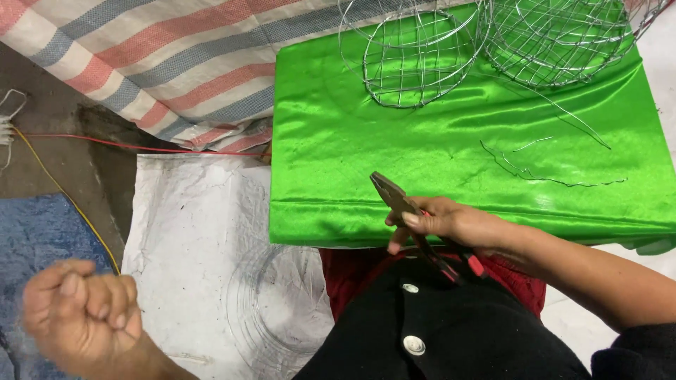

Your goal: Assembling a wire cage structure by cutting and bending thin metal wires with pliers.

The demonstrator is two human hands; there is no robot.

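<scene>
My right hand point(443, 222) grips a pair of pliers point(394, 200) with red and black handles, jaws pointing up-left over the near edge of a bright green satin cloth point(436, 148). My left hand point(81, 306) is a blurred closed fist at the lower left, over the floor; whether a thin wire runs from it cannot be told. A coil of thin wire point(278, 309) lies on a white sheet point(190, 225) between my hands. Two wire mesh frames point(415, 56) point(556, 39) rest at the far edge of the green cloth.
Loose bent wire offcuts point(549, 176) lie on the cloth's right part. A striped red, blue and white woven sheet point(162, 63) covers the upper left. Red and yellow cables point(77, 204) cross the concrete floor by a blue mat point(42, 239). My black garment with white buttons point(422, 324) fills the bottom centre.
</scene>
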